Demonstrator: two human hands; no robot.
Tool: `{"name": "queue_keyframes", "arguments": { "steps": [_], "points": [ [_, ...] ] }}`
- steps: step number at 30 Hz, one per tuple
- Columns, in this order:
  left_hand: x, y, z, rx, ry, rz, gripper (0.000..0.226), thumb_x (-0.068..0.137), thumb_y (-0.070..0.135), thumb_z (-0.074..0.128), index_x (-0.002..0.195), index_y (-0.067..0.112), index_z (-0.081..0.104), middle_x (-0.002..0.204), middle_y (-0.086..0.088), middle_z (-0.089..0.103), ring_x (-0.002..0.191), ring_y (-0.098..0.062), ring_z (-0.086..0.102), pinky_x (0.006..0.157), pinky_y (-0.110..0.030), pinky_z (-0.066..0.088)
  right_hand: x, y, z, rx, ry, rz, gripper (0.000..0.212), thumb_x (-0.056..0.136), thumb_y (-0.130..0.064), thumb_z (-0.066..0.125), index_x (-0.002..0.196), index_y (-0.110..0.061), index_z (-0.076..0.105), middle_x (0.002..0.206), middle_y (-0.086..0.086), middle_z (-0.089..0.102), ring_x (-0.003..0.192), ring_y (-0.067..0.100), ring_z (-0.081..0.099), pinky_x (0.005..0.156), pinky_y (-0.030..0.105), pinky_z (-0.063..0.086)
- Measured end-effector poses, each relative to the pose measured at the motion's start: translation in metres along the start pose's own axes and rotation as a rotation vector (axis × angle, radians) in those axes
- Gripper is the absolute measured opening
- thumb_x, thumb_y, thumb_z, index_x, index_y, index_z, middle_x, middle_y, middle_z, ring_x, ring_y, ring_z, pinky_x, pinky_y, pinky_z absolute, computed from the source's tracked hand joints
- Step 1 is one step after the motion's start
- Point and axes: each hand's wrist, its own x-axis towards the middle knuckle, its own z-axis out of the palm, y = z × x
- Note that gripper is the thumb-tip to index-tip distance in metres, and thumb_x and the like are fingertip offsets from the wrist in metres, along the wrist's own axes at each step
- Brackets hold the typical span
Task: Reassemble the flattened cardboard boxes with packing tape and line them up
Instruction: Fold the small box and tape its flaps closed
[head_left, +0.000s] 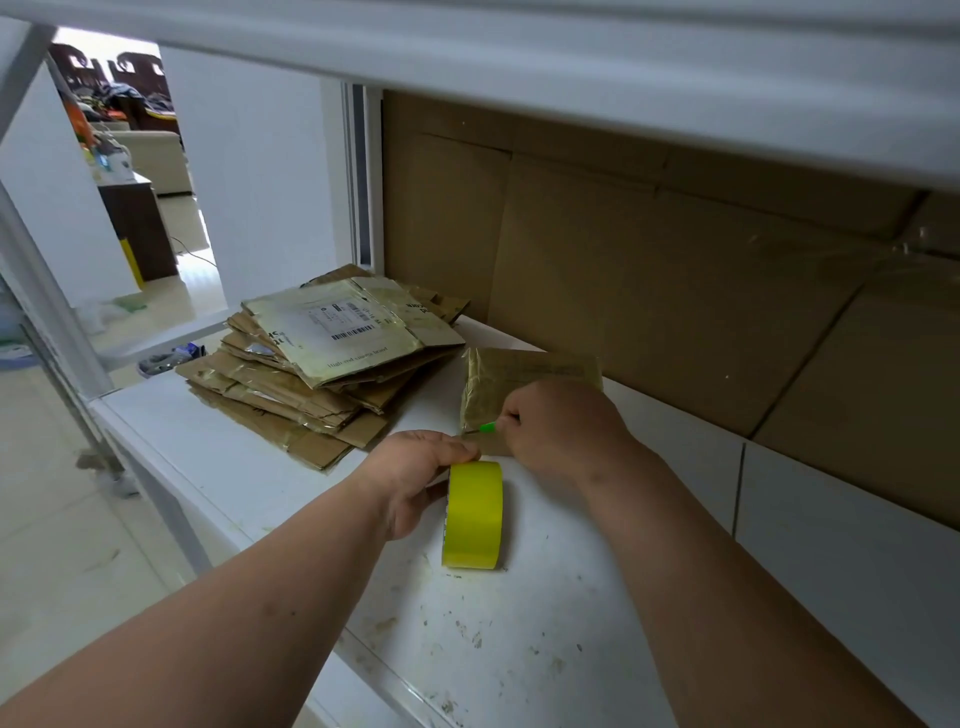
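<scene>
Work surface: white shelf board (519, 649), smooth, flecked with brown scuffs and grime toward its near edge.
Tape: yellow packing tape roll (472, 514), glossy, standing on its rim on the board, its outer band facing up and toward the viewer.
Left hand: left hand (415, 478) curled round the far left side of the roll, thumb lying over the top of the band, the other fingers hidden behind the roll.
Right hand: right hand (561, 431) closed in a fist round a small tool with a green tip (487, 427); a thin metal point shows just past the green, aimed left toward the left thumb and just above the roll.
Assembled box: small cardboard box (519, 374), brown, wrapped in wrinkled shiny clear tape, standing on the board just behind both hands; its near lower corner is covered by the right hand.
Flat stock: stack of flattened cardboard boxes (311, 384), creased and torn, streaked with old tape, lying left of the small box; the top sheet carries a white barcode label (343, 319).
Backdrop: large plain cardboard panels (675, 291) standing against the back of the shelf, matte, with fold lines.
Overhead: white upper shelf (623, 78), blurred.
</scene>
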Motion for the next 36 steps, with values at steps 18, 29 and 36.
{"name": "queue_keyframes", "arguments": {
  "steps": [18,29,36],
  "points": [
    [0.0,0.005,-0.007,0.01,0.018,-0.032,0.027,0.08,-0.002,0.067,0.107,-0.001,0.07,0.11,-0.014,0.072,0.099,-0.029,0.066,0.087,-0.04,0.054,0.001,0.01,0.0,-0.08,0.02,-0.01,0.017,0.087,-0.027,0.058,0.096,-0.02,0.07,0.09,0.001,0.067,0.088,0.023,0.063,0.066,0.027,0.036],
    [-0.005,0.02,-0.008,0.209,-0.063,-0.1,0.034,0.067,0.002,0.069,0.101,0.003,0.075,0.092,-0.022,0.073,0.065,-0.031,0.066,0.065,-0.036,0.057,-0.008,0.032,0.001,-0.129,0.001,0.098,0.011,0.089,-0.023,0.049,0.084,-0.026,0.059,0.074,-0.007,0.056,0.082,0.02,0.058,0.1,0.04,0.035],
    [-0.004,0.02,-0.005,0.321,-0.064,0.004,0.018,0.075,-0.004,0.068,0.093,-0.001,0.068,0.07,-0.008,0.071,0.068,-0.025,0.063,0.065,-0.03,0.05,-0.019,0.047,0.015,-0.04,-0.09,0.194,0.015,0.09,-0.029,0.048,0.095,-0.026,0.063,0.085,-0.007,0.065,0.086,0.017,0.06,0.094,0.039,0.03]
  ]
}}
